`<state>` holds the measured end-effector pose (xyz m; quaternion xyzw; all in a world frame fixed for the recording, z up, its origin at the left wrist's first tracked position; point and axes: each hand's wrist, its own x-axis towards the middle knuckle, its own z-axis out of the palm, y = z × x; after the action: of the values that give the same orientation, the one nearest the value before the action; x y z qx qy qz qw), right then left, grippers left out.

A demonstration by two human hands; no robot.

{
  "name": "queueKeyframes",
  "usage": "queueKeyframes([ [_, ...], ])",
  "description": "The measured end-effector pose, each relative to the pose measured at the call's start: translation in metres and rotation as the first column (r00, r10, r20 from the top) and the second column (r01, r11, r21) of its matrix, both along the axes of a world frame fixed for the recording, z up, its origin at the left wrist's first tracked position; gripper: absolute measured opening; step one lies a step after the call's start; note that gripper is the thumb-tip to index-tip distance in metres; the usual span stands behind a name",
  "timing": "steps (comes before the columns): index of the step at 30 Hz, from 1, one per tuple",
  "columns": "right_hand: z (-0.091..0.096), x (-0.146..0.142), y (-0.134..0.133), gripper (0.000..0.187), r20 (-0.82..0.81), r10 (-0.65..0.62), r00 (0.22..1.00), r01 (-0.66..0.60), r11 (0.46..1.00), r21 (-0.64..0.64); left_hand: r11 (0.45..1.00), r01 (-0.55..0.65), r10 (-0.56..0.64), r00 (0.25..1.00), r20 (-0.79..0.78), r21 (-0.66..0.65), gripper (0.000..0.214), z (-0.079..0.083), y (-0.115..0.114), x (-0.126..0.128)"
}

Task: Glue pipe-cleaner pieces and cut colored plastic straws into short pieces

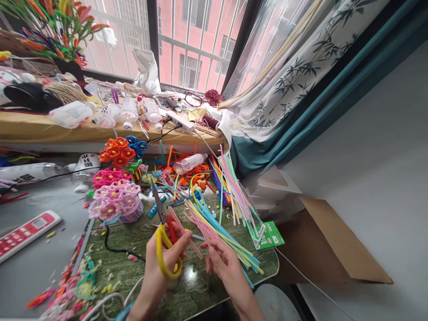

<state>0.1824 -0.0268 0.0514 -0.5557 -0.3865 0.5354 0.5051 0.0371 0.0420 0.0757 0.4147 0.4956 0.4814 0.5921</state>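
Scissors [162, 214] and pink stems [176, 218] in the left hand [169, 252]

The left hand grips both, blades pointing away. Just beside, the right hand [224, 261] has its fingers curled narrow at a stem bundle [220, 232]; whether they pinch any, I cannot tell. Bare table [190, 287] shows between the wrists. Its near edge runs under the right wrist; flowers [115, 200] crowd the left.

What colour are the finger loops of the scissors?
The finger loops are yellow, seen best in the head view.
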Motion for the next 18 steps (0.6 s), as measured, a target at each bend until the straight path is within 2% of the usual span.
queueKeyframes([
  [5, 0.000, 0.001, 0.000, 0.045, 0.025, 0.026, 0.999, -0.027, 1.000, 0.009, 0.999, -0.006, 0.009, 0.997, -0.073, 0.040, 0.035, 0.009, 0.011, -0.007],
  [11, 0.006, -0.007, 0.002, 0.046, -0.015, 0.042, 0.999, -0.042, 0.999, -0.002, 1.000, 0.000, 0.000, 1.000, 0.009, -0.002, 0.036, 0.004, 0.014, -0.003],
  [18, 0.006, -0.011, 0.006, 0.047, 0.004, 0.064, 0.998, -0.063, 0.998, -0.023, 0.998, 0.021, -0.019, 0.998, -0.052, 0.053, 0.034, 0.008, 0.014, -0.006],
])
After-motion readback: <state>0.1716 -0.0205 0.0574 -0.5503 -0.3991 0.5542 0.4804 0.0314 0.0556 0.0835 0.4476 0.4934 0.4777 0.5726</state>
